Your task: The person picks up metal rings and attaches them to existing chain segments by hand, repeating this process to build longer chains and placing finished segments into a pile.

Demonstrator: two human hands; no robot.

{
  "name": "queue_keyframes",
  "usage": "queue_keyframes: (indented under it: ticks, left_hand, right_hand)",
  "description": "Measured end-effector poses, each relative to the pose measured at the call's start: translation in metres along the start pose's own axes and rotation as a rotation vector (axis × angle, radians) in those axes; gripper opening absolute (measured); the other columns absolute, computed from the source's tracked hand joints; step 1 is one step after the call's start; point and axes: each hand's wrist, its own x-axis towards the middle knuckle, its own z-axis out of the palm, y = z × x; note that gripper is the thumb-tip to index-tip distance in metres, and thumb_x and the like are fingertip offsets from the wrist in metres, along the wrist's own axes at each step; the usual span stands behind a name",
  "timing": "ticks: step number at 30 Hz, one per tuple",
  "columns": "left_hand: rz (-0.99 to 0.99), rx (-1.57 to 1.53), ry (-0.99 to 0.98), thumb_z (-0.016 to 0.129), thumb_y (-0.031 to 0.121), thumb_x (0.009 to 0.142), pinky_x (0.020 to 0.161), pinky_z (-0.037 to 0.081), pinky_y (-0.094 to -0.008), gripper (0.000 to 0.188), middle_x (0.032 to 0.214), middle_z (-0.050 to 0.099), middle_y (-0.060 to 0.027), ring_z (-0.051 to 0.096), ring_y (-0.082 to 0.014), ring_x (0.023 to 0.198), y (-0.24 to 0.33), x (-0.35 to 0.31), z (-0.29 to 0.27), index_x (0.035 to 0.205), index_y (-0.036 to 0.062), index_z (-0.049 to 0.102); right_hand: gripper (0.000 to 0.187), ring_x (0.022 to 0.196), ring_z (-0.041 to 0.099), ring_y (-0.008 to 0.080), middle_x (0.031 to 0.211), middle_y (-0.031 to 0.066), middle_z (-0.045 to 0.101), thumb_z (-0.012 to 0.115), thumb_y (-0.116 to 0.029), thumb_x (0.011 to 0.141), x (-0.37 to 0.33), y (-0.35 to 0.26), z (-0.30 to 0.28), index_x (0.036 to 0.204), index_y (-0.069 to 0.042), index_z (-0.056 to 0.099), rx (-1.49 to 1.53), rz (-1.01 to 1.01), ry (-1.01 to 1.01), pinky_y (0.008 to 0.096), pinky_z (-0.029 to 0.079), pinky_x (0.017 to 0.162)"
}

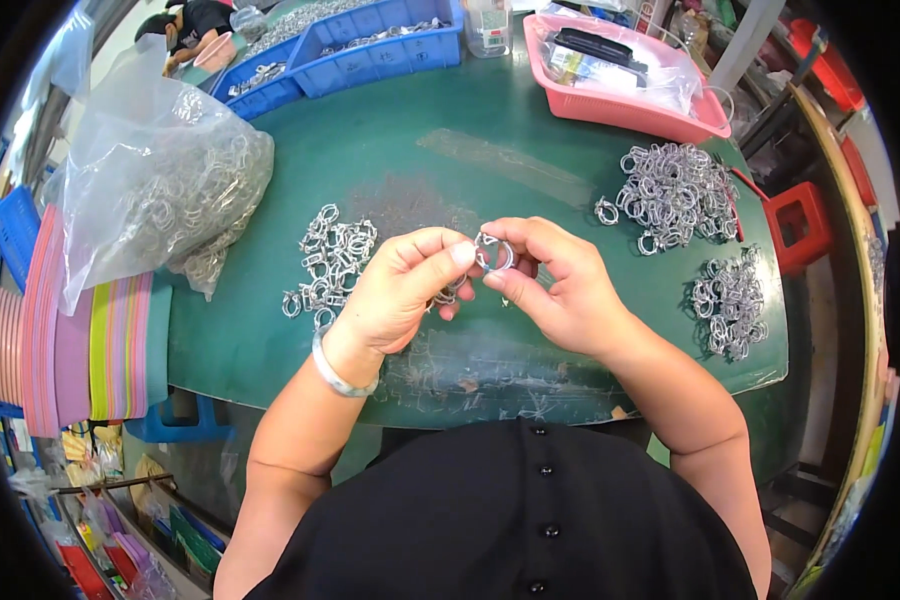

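Note:
Above the near middle of the green table, a silvery metal ring clamp [511, 256] is pinched between my two hands. My left hand [395, 285] has its thumb and forefinger on the ring's left side, and another ring clamp [452, 291] shows by its curled lower fingers. On the opposite side, my right hand [562, 290] grips the same ring with thumb and fingers. Just left of my left hand lies a loose pile of similar clamps [335, 250]. Farther right are a large heap of clamps [680, 190] and a smaller heap [730, 305].
A clear plastic bag of clamps [170, 180] stands at the left, beside striped coloured rolls [90, 340]. Along the back are blue bins [375, 60], a bottle [488, 28] and a pink basket [620, 112]. Red-handled pliers [750, 184] lie near a red stool [802, 228]. Another person [198, 28] bends at far left.

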Motion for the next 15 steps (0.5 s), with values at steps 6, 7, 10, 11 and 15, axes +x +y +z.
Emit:
queue_keyframes:
  ticks: [6, 7, 10, 11, 15]
  left_hand:
    - [-0.004, -0.038, 0.051, 0.054, 0.022, 0.086, 0.049, 0.042, -0.0204, 0.018, 0.075, 0.059, -0.0015, 0.054, -0.0089, 0.064, -0.007, 0.009, -0.009, 0.086, 0.0046, 0.060]
    - [-0.016, -0.050, 0.050, 0.056, 0.022, 0.085, 0.050, 0.040, -0.0203, 0.017, 0.075, 0.058, 0.0004, 0.053, -0.0080, 0.064, -0.009, 0.008, -0.010, 0.084, 0.0061, 0.061]
    - [-0.026, -0.038, 0.023, 0.056, 0.023, 0.085, 0.050, 0.040, -0.0204, 0.017, 0.075, 0.058, 0.0001, 0.053, -0.0082, 0.064, -0.012, 0.010, -0.012, 0.084, 0.0060, 0.061]
    - [-0.026, -0.040, 0.021, 0.056, 0.023, 0.085, 0.050, 0.040, -0.0204, 0.017, 0.075, 0.058, 0.0001, 0.053, -0.0082, 0.064, -0.013, 0.011, -0.013, 0.084, 0.0060, 0.061]
    - [-0.024, -0.037, 0.018, 0.052, 0.022, 0.088, 0.047, 0.042, -0.0200, 0.022, 0.074, 0.059, -0.0035, 0.055, -0.0091, 0.061, -0.016, 0.014, -0.012, 0.087, 0.0014, 0.059]
  right_hand:
    - [0.036, 0.063, 0.051, 0.0093, 0.076, 0.0040, 0.053, 0.061, 0.001, 0.076, 0.002, 0.015, 0.010, 0.109, -0.001, 0.048, 0.105, -0.007, 0.046, 0.0220, 0.043, 0.056]
    - [0.036, 0.063, 0.051, 0.0092, 0.075, 0.0039, 0.053, 0.061, 0.001, 0.076, 0.001, 0.017, 0.011, 0.108, -0.001, 0.047, 0.085, -0.035, 0.068, 0.0218, 0.043, 0.056]
    - [0.030, 0.063, 0.052, 0.0086, 0.074, 0.0035, 0.054, 0.061, 0.000, 0.076, 0.000, 0.021, 0.011, 0.104, -0.001, 0.049, 0.092, -0.008, 0.070, 0.0213, 0.044, 0.056]
    - [0.030, 0.063, 0.052, 0.0086, 0.074, 0.0035, 0.054, 0.061, 0.000, 0.076, -0.001, 0.023, 0.011, 0.104, -0.001, 0.049, 0.090, -0.006, 0.071, 0.0213, 0.044, 0.056]
    - [0.025, 0.065, 0.053, 0.0081, 0.075, 0.0033, 0.055, 0.062, -0.001, 0.076, -0.004, 0.024, 0.013, 0.098, -0.001, 0.051, 0.091, 0.016, 0.061, 0.0209, 0.044, 0.057]
